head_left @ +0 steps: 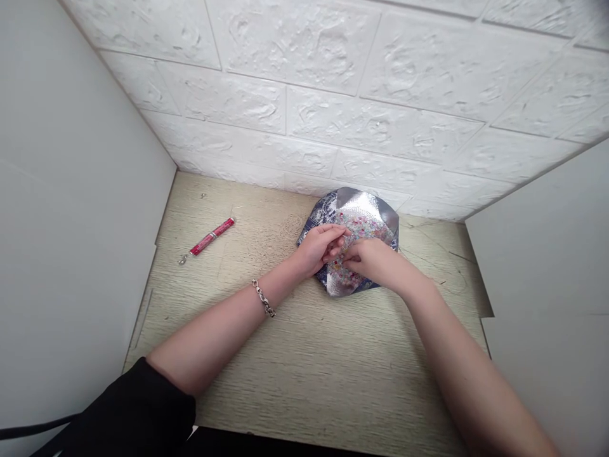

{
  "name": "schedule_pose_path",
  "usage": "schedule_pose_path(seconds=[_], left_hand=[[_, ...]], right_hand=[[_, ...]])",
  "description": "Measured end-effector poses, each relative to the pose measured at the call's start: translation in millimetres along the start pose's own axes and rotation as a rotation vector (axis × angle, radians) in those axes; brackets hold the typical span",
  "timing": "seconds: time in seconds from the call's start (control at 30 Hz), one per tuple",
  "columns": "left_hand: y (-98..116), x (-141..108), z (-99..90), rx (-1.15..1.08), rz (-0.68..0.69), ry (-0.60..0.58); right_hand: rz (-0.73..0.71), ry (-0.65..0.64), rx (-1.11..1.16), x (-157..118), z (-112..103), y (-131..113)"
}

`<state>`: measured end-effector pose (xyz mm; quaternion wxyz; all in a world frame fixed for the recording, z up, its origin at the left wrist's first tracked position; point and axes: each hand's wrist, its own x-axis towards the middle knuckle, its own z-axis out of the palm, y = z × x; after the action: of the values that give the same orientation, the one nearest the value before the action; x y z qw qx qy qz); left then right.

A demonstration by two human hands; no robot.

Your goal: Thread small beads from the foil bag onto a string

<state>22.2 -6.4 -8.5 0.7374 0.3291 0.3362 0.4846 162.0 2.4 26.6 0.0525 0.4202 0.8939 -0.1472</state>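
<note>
Many small loose beads [365, 227], mostly clear with pink and red ones among them, lie in a heap on a silver-lined mat or opened bag [358, 201] with a dark blue and white patterned outside. Over its left side, my left hand [318, 247] is closed with thumb and fingertips pinched together; whatever is between them is too small to name. From the right, my right hand [377, 259] reaches down to the beads, its fingers bent together at the heap. I cannot make out what those fingertips hold.
A red tube-like stick [212, 236] lies at the left of the wooden table [285, 355], small metal bits near its end. Thin thread or wire [445, 282] curls on the right. A white brick-patterned wall [328, 114] rises behind, with grey panels at both sides.
</note>
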Motion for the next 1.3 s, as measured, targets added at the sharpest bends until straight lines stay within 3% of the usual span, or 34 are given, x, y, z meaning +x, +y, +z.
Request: schedule_pose_path(seconds=[0.27,0.47,0.63,0.77,0.97,1.3], left_hand=[[0.0,-0.8,0.6,0.006,-0.001,0.003],[0.7,-1.3,1.3,0.005,-0.004,-0.006],[1.0,-2.3,2.0,0.042,-0.004,-0.01],[3.0,-5.2,5.6,0.093,-0.028,0.001],[4.4,-8.0,9.1,0.129,-0.037,0.003],[0.5,-4.5,6.7,0.187,-0.018,-0.006]], right_hand=[[0.046,-0.038,-0.124,-2.3,-5.1,-12.7],[0.066,0.021,-0.251,-3.1,-0.8,-24.0],[0.053,0.059,0.1,-5.5,-7.9,-10.2],[0.104,0.197,0.426,-9.2,-18.2,8.4],[0.074,0.258,0.849,-4.8,-11.6,25.1],[0.058,0.33,1.116,-2.4,-8.0,28.0]])
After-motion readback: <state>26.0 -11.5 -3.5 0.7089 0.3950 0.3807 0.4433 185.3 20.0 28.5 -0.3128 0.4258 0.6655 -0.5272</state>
